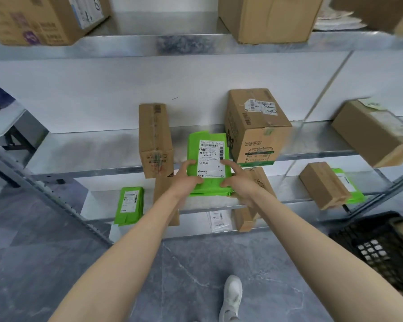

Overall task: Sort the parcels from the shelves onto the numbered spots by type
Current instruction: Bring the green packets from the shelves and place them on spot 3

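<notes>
Both hands, left hand (pixel 188 176) and right hand (pixel 239 180), pinch the green bag (pixel 208 163) at its near edge, probably to lift it off the shelf (pixel 91 154).

Metal shelves (pixel 91 149) against a white wall (pixel 102 89); grey marbled floor (pixel 56 252); black plastic crate (pixel 377 249) at right.

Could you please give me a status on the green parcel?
Left hand and right hand both grip the green parcel. Parcel at the shelf edge, between a narrow box and a big box. Nothing in the way.
</notes>
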